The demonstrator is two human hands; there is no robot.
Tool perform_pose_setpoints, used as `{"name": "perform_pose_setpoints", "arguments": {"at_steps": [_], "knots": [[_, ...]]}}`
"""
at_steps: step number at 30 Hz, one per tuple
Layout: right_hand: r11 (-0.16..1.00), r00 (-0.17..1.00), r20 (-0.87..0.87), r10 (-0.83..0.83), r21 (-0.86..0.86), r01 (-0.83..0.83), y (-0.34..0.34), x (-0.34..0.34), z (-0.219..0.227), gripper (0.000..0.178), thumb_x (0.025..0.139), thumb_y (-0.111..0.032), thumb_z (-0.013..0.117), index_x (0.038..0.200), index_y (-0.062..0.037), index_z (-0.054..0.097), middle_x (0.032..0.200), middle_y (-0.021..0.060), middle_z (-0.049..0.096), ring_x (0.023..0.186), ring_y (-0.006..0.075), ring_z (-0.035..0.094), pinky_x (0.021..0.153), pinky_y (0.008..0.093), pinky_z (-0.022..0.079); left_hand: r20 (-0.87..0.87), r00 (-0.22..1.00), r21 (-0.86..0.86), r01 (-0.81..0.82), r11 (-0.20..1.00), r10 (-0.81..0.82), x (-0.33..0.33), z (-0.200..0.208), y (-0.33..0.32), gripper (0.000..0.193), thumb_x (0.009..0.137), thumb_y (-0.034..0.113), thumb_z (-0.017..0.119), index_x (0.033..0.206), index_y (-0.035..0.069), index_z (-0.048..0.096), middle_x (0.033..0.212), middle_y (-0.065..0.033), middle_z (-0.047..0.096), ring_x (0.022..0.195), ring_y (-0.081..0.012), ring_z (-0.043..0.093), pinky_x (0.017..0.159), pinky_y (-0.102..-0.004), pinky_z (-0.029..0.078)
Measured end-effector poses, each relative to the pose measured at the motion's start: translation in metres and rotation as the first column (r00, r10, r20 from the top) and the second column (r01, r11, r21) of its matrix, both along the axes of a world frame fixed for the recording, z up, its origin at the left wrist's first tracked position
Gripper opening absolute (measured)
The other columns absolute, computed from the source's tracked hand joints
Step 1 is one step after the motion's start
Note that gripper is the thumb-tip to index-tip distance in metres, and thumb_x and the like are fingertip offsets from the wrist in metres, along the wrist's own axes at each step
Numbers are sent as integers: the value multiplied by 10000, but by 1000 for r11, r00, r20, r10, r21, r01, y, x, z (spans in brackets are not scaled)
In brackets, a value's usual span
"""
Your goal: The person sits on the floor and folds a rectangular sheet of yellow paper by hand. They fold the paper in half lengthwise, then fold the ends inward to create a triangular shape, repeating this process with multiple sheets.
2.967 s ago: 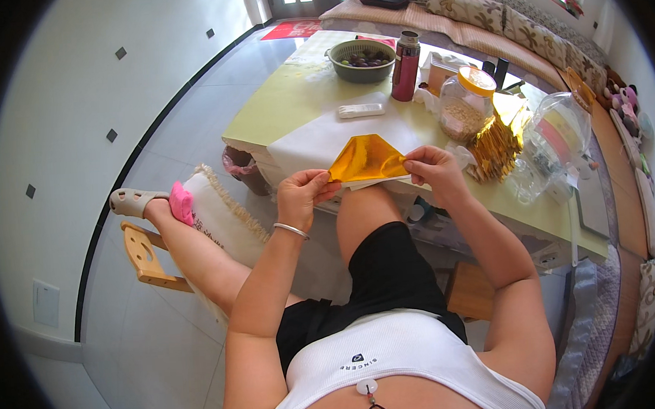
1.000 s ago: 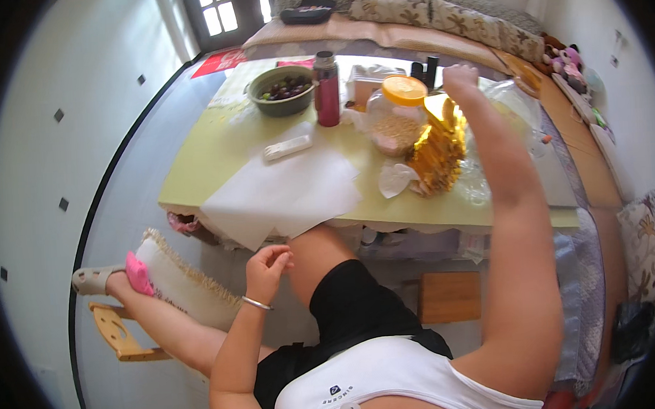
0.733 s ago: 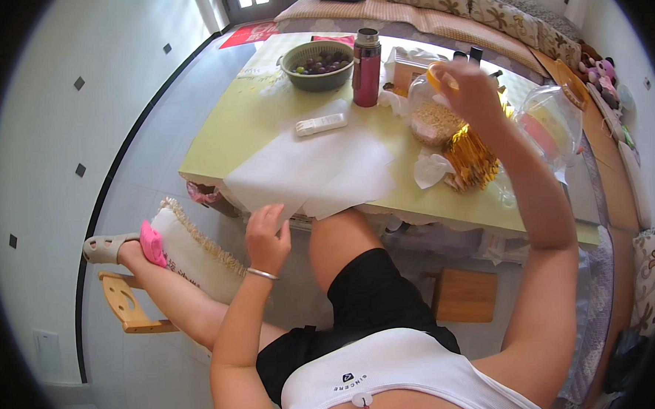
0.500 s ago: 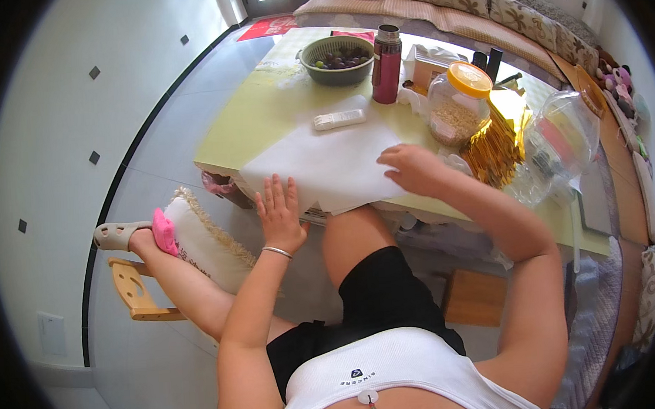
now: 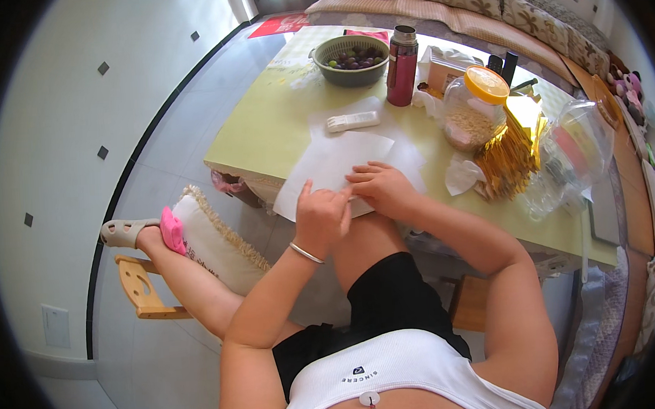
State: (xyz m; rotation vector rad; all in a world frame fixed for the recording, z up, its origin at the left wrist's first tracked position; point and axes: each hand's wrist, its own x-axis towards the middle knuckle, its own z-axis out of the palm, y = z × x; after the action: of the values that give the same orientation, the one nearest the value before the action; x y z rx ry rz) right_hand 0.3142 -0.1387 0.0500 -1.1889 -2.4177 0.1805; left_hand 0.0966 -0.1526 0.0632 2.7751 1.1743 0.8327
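Note:
A white sheet of paper [image 5: 332, 160] lies at the near edge of the table, its near part running under my hands. My left hand [image 5: 322, 214] is closed at this edge, the fingers curled and one digit pointing up over the sheet. Beside it, my right hand [image 5: 382, 189] bends its fingers together over the paper, fingertips meeting the left hand's. Both seem to pinch the paper's edge, though the grip is partly hidden. Another white sheet [image 5: 410, 163] shows beneath, to the right. Beyond the paper rests a small white packet [image 5: 353, 121].
A grape-filled basket [image 5: 323, 70], a maroon flask [image 5: 402, 71] and an orange-lidded jar [image 5: 467, 116] stand on the yellow-green table [image 5: 253, 127]. Gold foil sheets [image 5: 514, 158] and a clear plastic bag [image 5: 573, 147] lie at right. A wooden stool [image 5: 143, 292] stands at left.
My hands have come together at the paper's near edge, from lying apart, open on the left. The upper sheet has shifted and now covers less of the table, uncovering paper at right.

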Motion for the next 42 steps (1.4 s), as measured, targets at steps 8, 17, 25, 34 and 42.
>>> {"name": "perform_pose_setpoints", "arguments": {"at_steps": [8, 17, 25, 34, 42], "knots": [[967, 922, -358, -146, -247, 57, -13, 91, -26, 391, 812, 44, 628, 1122, -163, 747, 1300, 74, 670, 1351, 312, 506, 1198, 506, 259, -177, 941, -271, 235, 933, -289, -32, 2, 22, 1101, 644, 368, 863, 1546, 65, 309, 1595, -152, 336, 1494, -339, 272, 1195, -580, 198], [971, 932, -299, -206, -179, 157, -34, 86, -8, 212, 804, 25, 669, 985, -80, 699, 1352, 134, 625, 1345, 309, 512, 1187, 461, 303, -115, 950, -110, 279, 954, -291, -33, -14, 40, 647, 654, 83, 748, 1288, 96, 621, 1387, -110, 559, 1286, -315, 497, 1107, -484, 359], [940, 902, -320, -288, -273, 203, -39, 96, -8, 284, 811, 39, 634, 1026, -125, 721, 1425, 125, 570, 1387, 314, 462, 1213, 455, 248, 176, 939, -77, 313, 946, -296, -26, -24, 46, 314, 718, 16, 693, 1023, 82, 721, 1176, -68, 696, 1187, -315, 571, 1038, -441, 418], [937, 914, -279, -296, -270, 221, -38, 98, -12, 327, 810, 18, 646, 1056, -162, 762, 1477, 147, 519, 1433, 311, 399, 1226, 477, 203, 216, 960, -54, 194, 979, -178, -21, -31, 51, 114, 850, 121, 703, 959, 86, 701, 1009, -63, 731, 1152, -325, 624, 1063, -510, 386], [900, 825, -378, -420, -287, 327, -33, 99, -27, 185, 828, -188, 742, 981, -83, 754, 1479, 209, 497, 1420, 360, 396, 1182, 444, 266, 453, 889, -84, -29, 996, 64, -8, -44, 41, 131, 821, 143, 739, 760, 48, 672, 886, -83, 683, 1031, -357, 606, 938, -460, 444]]}}
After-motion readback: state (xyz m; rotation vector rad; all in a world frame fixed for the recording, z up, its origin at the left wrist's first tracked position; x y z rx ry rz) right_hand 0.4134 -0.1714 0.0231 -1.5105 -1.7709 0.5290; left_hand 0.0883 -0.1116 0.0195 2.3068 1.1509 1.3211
